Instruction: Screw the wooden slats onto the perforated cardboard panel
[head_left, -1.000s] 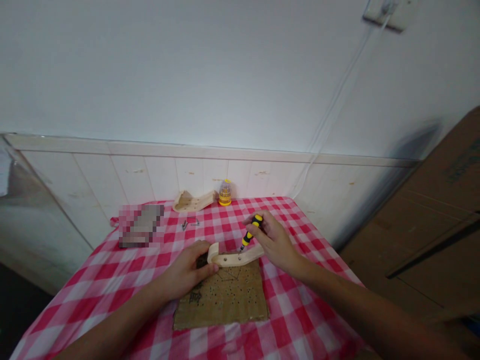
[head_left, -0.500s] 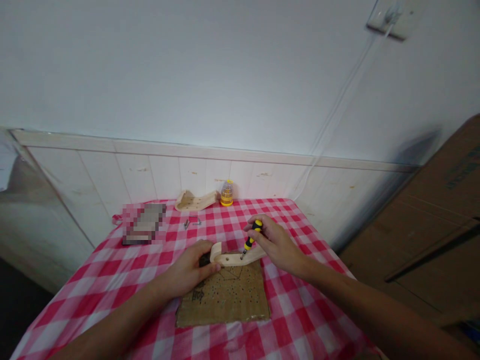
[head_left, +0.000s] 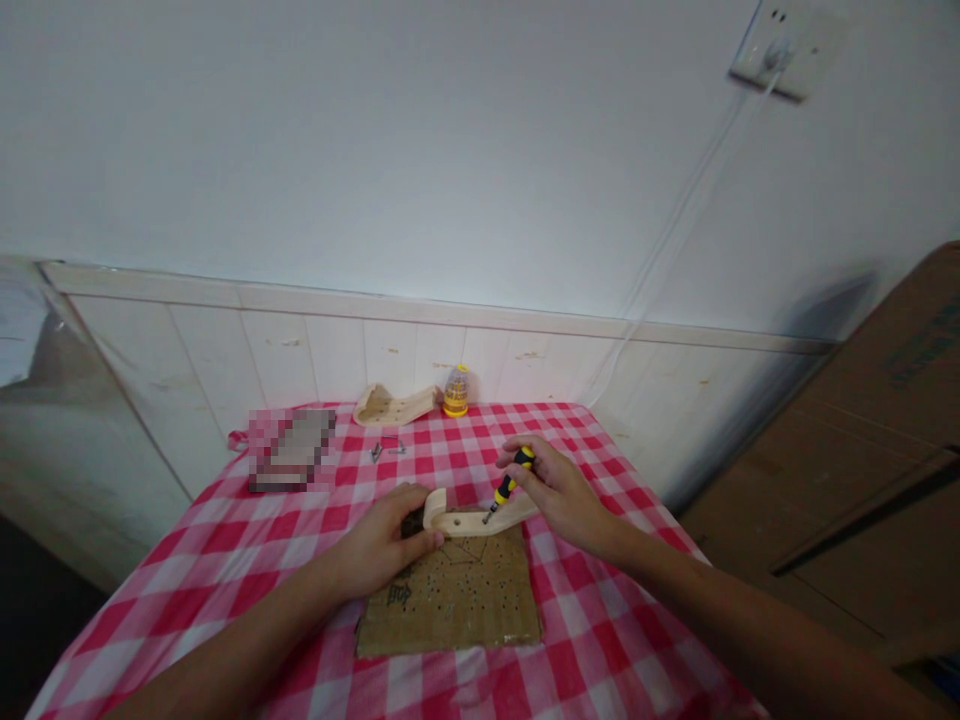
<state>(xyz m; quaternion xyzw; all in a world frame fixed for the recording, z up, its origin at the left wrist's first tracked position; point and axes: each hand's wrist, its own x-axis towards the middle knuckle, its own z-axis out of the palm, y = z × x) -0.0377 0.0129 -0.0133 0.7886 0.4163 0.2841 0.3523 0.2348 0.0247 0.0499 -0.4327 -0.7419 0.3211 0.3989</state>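
Observation:
A curved pale wooden piece [head_left: 469, 524] lies along the far edge of a cardboard sheet [head_left: 457, 600] dotted with small holes. My left hand [head_left: 386, 535] grips its upturned left end, thumb on the near side. In my right hand [head_left: 555, 490] is a yellow-and-black screwdriver [head_left: 510, 483], held tilted, its handle leaning up to the right. The metal tip meets the wood near its middle, at what looks like a hole or screw head too small to make out. Another hole shows to the left of the tip. My right hand hides the piece's right end.
Toward the wall stand a second curved wooden piece [head_left: 394, 405] and a yellow-based clear container [head_left: 456, 392]. Small metal parts [head_left: 386, 448] lie before them. A blurred flat rectangular object [head_left: 294, 452] rests at the left on the checkered tablecloth [head_left: 600, 620]. Large cardboard [head_left: 840, 480] leans at the right.
The screwdriver's handle leans slightly more to the right, and my right hand has shifted a little with it. My left hand keeps its hold on the wood. The view has tilted slightly.

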